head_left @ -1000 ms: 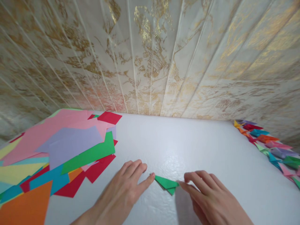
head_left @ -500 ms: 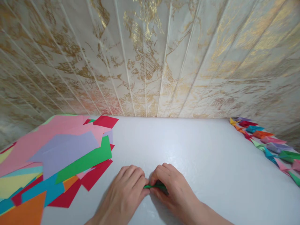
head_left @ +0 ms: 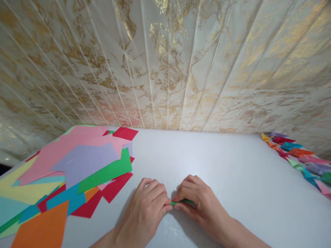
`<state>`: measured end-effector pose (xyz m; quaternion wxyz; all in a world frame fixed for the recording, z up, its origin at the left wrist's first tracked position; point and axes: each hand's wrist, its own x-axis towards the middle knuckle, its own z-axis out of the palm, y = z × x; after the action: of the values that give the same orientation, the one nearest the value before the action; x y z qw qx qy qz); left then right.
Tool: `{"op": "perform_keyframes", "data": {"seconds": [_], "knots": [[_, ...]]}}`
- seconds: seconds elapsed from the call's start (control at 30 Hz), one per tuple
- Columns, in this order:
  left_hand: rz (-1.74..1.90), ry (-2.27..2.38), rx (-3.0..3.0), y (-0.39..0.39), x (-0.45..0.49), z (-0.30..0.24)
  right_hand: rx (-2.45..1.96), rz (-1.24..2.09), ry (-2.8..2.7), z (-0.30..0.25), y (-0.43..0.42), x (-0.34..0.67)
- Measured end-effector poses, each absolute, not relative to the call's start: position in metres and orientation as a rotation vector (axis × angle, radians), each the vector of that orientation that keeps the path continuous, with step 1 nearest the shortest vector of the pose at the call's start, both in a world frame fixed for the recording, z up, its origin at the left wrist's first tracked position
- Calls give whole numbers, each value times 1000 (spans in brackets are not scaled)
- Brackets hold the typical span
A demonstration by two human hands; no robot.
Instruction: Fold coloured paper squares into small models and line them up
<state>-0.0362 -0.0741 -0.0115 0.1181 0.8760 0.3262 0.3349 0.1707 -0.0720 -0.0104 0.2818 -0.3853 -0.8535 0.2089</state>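
Note:
A small piece of folded green paper (head_left: 188, 201) is pinched between my two hands, low in the middle of the view. My left hand (head_left: 150, 208) is closed, with thumb and forefinger gripping the thin left tip. Around the wider right part, my right hand (head_left: 200, 199) is curled, thumb below and fingers above. The fingertips of both hands almost meet. Most of the paper is hidden behind the right fingers, so its full shape cannot be made out.
Loose coloured paper sheets (head_left: 90, 165) overlap in a spread pile on the left of the white table (head_left: 207, 158). Several folded paper cranes (head_left: 300, 151) stand in rows at the far right. A gold-patterned curtain (head_left: 170, 69) hangs behind the table's back edge.
The whole view has shifted, so the table and pile appear farther right. Both hands keep their pinch on the green paper, with only slight finger movement.

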Motion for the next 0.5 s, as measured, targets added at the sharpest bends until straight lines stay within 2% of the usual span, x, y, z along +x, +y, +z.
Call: {"op": "perform_keyframes", "data": {"seconds": [0.3, 0.4, 0.47, 0.5], "knots": [[890, 1141, 2387, -65, -49, -13, -1216, 1080, -1808, 1, -46, 208], [861, 1258, 2090, -64, -51, -12, -1337, 1048, -1361, -1, -39, 217], [851, 1262, 1866, -65, -49, -10, -1344, 1068, -1341, -3, -41, 210], [850, 1234, 1780, -66, -47, -9, -1304, 1190, -1400, -5, -44, 203]]}}
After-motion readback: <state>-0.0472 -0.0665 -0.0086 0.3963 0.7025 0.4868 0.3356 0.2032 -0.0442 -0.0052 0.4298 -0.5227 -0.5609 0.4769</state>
